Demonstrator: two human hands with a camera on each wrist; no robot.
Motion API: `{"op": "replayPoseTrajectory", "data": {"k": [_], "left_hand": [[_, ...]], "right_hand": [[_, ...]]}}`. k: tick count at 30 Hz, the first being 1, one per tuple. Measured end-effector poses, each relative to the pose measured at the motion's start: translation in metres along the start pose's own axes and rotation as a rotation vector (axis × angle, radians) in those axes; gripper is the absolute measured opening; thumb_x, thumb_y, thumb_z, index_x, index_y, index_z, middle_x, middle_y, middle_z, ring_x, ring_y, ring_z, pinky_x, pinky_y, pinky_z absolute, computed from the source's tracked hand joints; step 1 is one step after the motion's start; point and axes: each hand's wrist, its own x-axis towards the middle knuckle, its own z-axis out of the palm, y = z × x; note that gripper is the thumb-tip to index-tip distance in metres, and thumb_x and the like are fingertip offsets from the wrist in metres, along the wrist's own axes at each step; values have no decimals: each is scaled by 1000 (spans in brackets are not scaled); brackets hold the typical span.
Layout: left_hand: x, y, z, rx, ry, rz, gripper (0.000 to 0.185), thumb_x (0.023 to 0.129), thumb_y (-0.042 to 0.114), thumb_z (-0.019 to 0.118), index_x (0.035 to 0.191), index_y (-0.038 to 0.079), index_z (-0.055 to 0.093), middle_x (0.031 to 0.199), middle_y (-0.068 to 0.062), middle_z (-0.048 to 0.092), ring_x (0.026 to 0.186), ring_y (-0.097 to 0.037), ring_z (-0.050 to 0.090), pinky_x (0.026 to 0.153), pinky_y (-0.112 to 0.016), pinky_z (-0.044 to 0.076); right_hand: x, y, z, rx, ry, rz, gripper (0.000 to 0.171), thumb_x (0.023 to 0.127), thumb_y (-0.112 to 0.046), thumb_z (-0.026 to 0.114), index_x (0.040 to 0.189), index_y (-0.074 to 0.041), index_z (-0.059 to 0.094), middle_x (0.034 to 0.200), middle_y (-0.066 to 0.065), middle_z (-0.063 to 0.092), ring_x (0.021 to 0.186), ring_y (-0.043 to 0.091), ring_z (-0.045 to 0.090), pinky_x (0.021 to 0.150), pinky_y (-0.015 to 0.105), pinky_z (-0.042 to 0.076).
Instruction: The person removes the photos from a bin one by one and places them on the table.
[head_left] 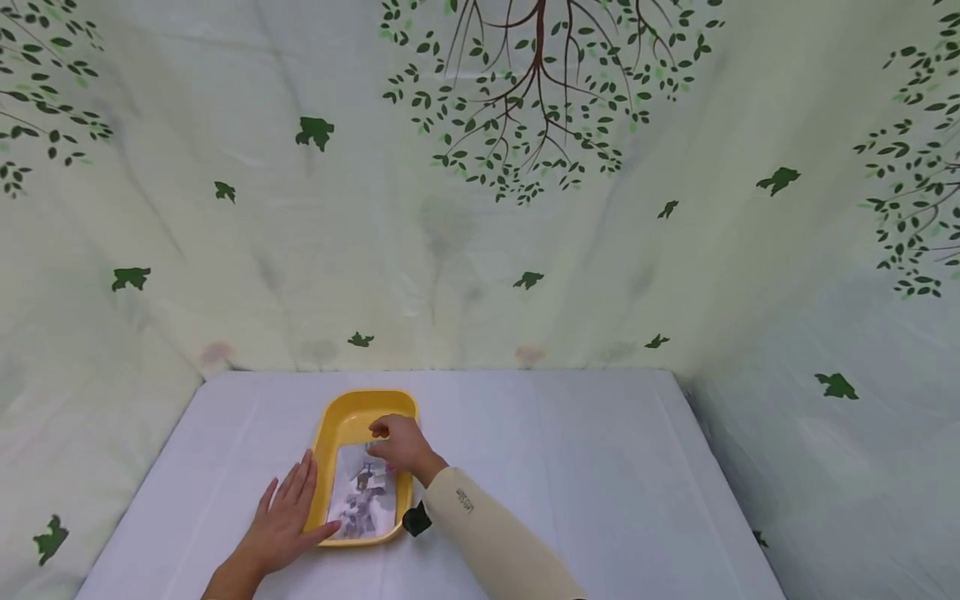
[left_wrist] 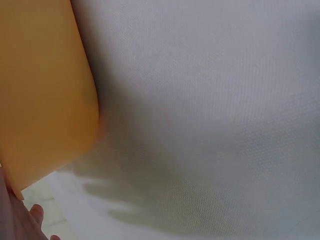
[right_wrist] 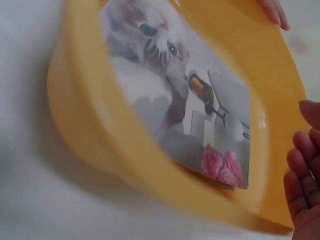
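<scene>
Head view: the left hand [head_left: 281, 527] is laid along the left rim of a yellow tray [head_left: 354, 423], fingers straight and spread. Inside, toward the near end, a cat picture [head_left: 364, 496] is seen, long axis running near to far, cat end nearest. Over its far end the right hand [head_left: 405, 444] is held, fingers loosely bent, thumb apart. Beyond, a leaf-patterned sheet [head_left: 465, 242] is seen.

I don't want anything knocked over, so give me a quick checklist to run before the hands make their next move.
1. Yellow basin resting on the white-covered table: ok.
2. Left hand touching the basin's side: ok.
3. Cat picture inside the basin: ok.
4. Right hand free of any held object: ok, none visible.
5. Cat picture fixed to the basin: cannot tell.
</scene>
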Motion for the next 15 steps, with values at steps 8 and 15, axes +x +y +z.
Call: {"op": "replayPoseTrajectory", "data": {"k": [8,15], "left_hand": [[-1,-2,3,-4,-1,-5,109,82,54,66,150,-9,8,158,-22,8,138,-48,15,109,-66,6],[-1,-1,2,22,8,-5,108,82,55,65,151,-7,9,160,-19,7,139,-46,16,109,-66,9]], "right_hand": [[2,-6,18,230,55,69,28,82,-5,75,109,-1,68,95,4,67,79,10,58,78,24,53],[7,-6,35,220,121,206,25,82,-11,76,106,-7,70,85,-4,61,78,12,54,81,29,53]]}}
